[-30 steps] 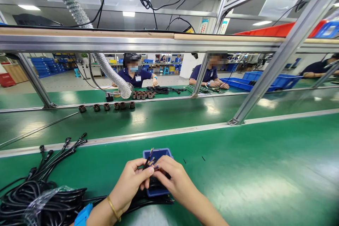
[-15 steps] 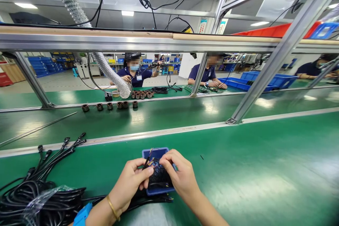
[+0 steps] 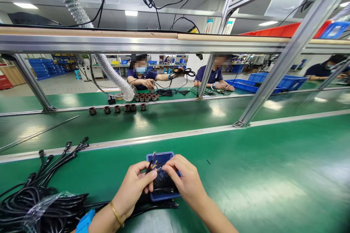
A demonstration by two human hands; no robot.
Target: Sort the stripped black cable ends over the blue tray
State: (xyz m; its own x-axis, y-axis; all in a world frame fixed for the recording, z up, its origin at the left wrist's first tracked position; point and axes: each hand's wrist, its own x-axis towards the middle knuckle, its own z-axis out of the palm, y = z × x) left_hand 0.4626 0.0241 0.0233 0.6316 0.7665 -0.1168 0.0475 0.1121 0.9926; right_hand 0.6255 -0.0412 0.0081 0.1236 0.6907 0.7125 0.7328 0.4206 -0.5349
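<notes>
My left hand is closed around a black cable, whose stripped end fans out into thin coloured wires above the fingers. Close beside it, my right hand pinches what looks like the tip of one of these wires; the fingers partly hide it. Both hands are over a small blue bin holding a tangle of short black pieces. More black cables with coloured wire ends lie on the green bench in front of the bin.
A coiled bundle of black cables lies at left, plug ends pointing away. Beyond a pale rail, copper-wound cores sit on a green belt. A slanted metal post rises at right. Co-workers sit across.
The copper-wound cores on the belt have shifted slightly right. Across the bench, a co-worker has lowered one hand to a core and holds looped cable in the other. My hands have barely moved.
</notes>
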